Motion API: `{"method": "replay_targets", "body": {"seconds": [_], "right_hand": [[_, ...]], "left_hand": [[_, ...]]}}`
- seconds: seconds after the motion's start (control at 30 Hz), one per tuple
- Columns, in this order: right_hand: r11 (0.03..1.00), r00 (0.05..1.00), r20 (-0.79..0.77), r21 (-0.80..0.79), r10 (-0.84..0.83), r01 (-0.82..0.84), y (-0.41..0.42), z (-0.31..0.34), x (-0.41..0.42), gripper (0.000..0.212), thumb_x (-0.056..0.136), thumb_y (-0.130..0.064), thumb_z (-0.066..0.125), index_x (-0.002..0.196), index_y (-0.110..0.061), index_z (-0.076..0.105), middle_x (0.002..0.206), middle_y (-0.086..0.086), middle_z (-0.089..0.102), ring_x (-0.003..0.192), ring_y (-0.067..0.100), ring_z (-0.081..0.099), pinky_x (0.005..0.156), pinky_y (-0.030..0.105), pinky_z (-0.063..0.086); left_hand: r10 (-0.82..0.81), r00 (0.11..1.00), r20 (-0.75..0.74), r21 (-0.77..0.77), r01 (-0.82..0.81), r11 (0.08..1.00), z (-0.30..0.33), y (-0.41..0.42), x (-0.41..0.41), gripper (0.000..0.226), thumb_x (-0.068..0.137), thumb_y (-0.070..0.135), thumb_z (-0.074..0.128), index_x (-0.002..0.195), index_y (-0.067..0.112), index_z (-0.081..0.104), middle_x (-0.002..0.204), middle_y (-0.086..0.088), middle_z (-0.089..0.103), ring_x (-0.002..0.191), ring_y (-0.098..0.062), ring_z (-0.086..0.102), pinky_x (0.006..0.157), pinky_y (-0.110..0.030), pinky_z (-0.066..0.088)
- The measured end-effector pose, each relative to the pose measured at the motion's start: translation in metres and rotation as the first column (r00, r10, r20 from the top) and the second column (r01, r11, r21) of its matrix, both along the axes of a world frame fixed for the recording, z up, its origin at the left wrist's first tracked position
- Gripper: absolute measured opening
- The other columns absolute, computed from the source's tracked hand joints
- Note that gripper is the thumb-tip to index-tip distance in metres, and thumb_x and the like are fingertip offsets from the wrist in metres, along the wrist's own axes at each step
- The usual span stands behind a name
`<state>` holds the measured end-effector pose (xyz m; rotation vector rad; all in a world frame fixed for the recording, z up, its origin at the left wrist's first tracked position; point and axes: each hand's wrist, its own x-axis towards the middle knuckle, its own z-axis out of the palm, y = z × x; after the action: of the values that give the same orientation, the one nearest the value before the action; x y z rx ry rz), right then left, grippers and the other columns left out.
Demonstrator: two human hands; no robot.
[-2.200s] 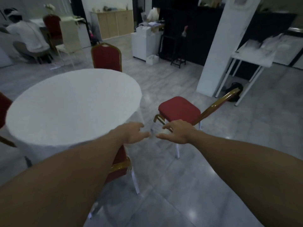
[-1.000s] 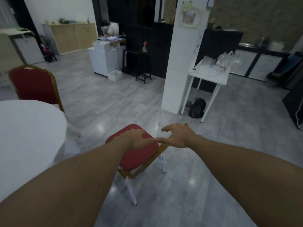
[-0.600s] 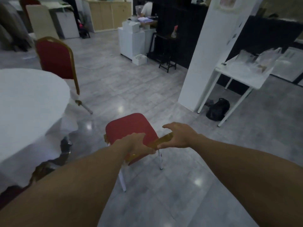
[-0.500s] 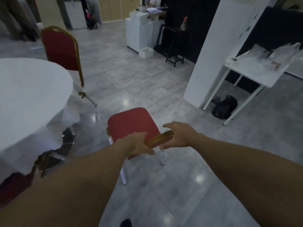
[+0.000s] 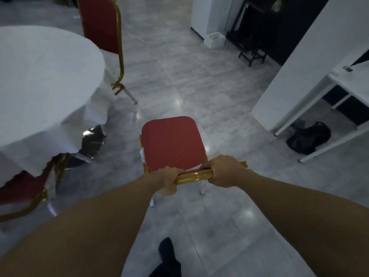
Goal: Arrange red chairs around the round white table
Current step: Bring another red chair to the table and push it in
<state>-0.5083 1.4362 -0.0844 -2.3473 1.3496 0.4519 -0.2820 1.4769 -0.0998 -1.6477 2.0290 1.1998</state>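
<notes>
Red cloth with small dots covers the seat of the chair [image 5: 172,142], which stands on the grey floor [image 5: 199,86], apart from the round white table [image 5: 44,76] and to its right. The left hand [image 5: 167,179] and the right hand [image 5: 224,169] are both closed around the gold top rail [image 5: 194,174] of the chair's back. Two other red chairs are at the table, one far [image 5: 100,23] and one near [image 5: 22,188]. I think the chair's legs could scrape or catch on the tiles if it is pushed without lifting, or hit the near chair or pull the hanging tablecloth [image 5: 60,140]. No brand, label or writing can be read.
</notes>
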Motion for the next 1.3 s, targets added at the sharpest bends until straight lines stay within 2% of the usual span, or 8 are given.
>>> {"method": "replay_targets", "body": {"seconds": [0.13, 0.27, 0.37, 0.5, 0.63, 0.73, 1.07, 1.3], "right_hand": [[1.000, 1.000, 0.025, 0.009, 0.018, -0.018, -0.026, 0.003, 0.004, 0.031, 0.089, -0.031, 0.060, 0.114, -0.037, 0.077, 0.075, -0.015, 0.064, 0.060, 0.004, 0.053, 0.057, 0.023, 0.039], [0.995, 0.993, 0.051, -0.009, 0.103, -0.103, -0.051, 0.004, 0.008, 0.035, 0.090, -0.033, 0.060, 0.121, -0.040, 0.075, 0.079, -0.013, 0.061, 0.070, 0.012, 0.051, 0.069, 0.028, 0.041], [0.991, 0.990, 0.049, 0.009, 0.131, -0.132, -0.070, 0.004, 0.009, 0.031, 0.088, -0.033, 0.059, 0.114, -0.037, 0.076, 0.090, -0.004, 0.073, 0.076, 0.017, 0.061, 0.070, 0.028, 0.043], [0.977, 0.976, 0.045, 0.004, 0.212, -0.212, -0.097, 0.006, 0.005, 0.030, 0.089, -0.031, 0.058, 0.113, -0.034, 0.076, 0.088, -0.003, 0.073, 0.073, 0.017, 0.059, 0.070, 0.028, 0.044], [0.951, 0.950, 0.047, 0.023, 0.308, -0.309, -0.126, 0.009, -0.006, 0.033, 0.092, -0.030, 0.057, 0.120, -0.036, 0.075, 0.087, -0.004, 0.067, 0.077, 0.019, 0.058, 0.074, 0.029, 0.043], [0.925, 0.925, 0.038, 0.017, 0.379, -0.380, -0.148, 0.012, -0.016, 0.033, 0.092, -0.030, 0.057, 0.118, -0.035, 0.076, 0.094, 0.000, 0.073, 0.085, 0.024, 0.066, 0.081, 0.034, 0.054], [0.810, 0.811, 0.023, 0.040, 0.584, -0.585, -0.214, 0.015, -0.023, 0.018, 0.090, -0.029, 0.061, 0.101, -0.031, 0.075, 0.092, 0.001, 0.073, 0.087, 0.024, 0.069, 0.084, 0.040, 0.058], [0.724, 0.725, 0.031, 0.030, 0.688, -0.689, -0.254, 0.019, -0.002, 0.023, 0.091, -0.028, 0.061, 0.108, -0.032, 0.075, 0.088, -0.004, 0.070, 0.079, 0.019, 0.066, 0.075, 0.034, 0.056]], "left_hand": [[0.032, 0.999, 0.001, -0.015, -0.032, 0.999, 0.006, -0.019, 0.004, 0.075, 0.083, -0.004, 0.050, 0.149, 0.032, 0.047, 0.123, -0.005, 0.064, 0.108, -0.027, 0.063, 0.094, -0.042, 0.056], [0.071, 0.997, 0.007, 0.001, -0.071, 0.998, 0.010, -0.036, 0.008, 0.076, 0.083, -0.005, 0.050, 0.150, 0.030, 0.045, 0.127, -0.007, 0.062, 0.113, -0.028, 0.061, 0.097, -0.043, 0.054], [0.116, 0.993, 0.022, 0.009, -0.116, 0.993, 0.009, -0.047, 0.007, 0.074, 0.085, -0.004, 0.049, 0.150, 0.032, 0.045, 0.122, -0.005, 0.062, 0.110, -0.028, 0.062, 0.093, -0.040, 0.055], [0.191, 0.981, 0.029, 0.027, -0.192, 0.981, 0.012, -0.059, -0.001, 0.078, 0.085, -0.004, 0.050, 0.151, 0.038, 0.041, 0.107, 0.002, 0.057, 0.101, -0.023, 0.060, 0.080, -0.032, 0.051], [0.282, 0.959, 0.027, 0.013, -0.283, 0.959, 0.018, -0.070, -0.020, 0.082, 0.085, -0.003, 0.052, 0.154, 0.039, 0.036, 0.135, -0.006, 0.057, 0.121, -0.028, 0.056, 0.098, -0.038, 0.051], [0.361, 0.932, 0.038, 0.017, -0.361, 0.932, 0.017, -0.078, -0.039, 0.081, 0.086, -0.003, 0.052, 0.153, 0.040, 0.038, 0.139, -0.007, 0.057, 0.124, -0.028, 0.056, 0.103, -0.041, 0.049], [0.587, 0.810, 0.009, -0.011, -0.587, 0.810, 0.016, -0.097, -0.080, 0.078, 0.085, -0.002, 0.050, 0.151, 0.040, 0.042, 0.132, -0.004, 0.061, 0.105, -0.018, 0.053, 0.083, -0.028, 0.043], [0.684, 0.729, -0.022, -0.036, -0.684, 0.728, 0.015, -0.115, -0.084, 0.071, 0.087, 0.000, 0.050, 0.149, 0.035, 0.046, 0.130, -0.004, 0.060, 0.116, -0.025, 0.056, 0.084, -0.028, 0.040]]}}
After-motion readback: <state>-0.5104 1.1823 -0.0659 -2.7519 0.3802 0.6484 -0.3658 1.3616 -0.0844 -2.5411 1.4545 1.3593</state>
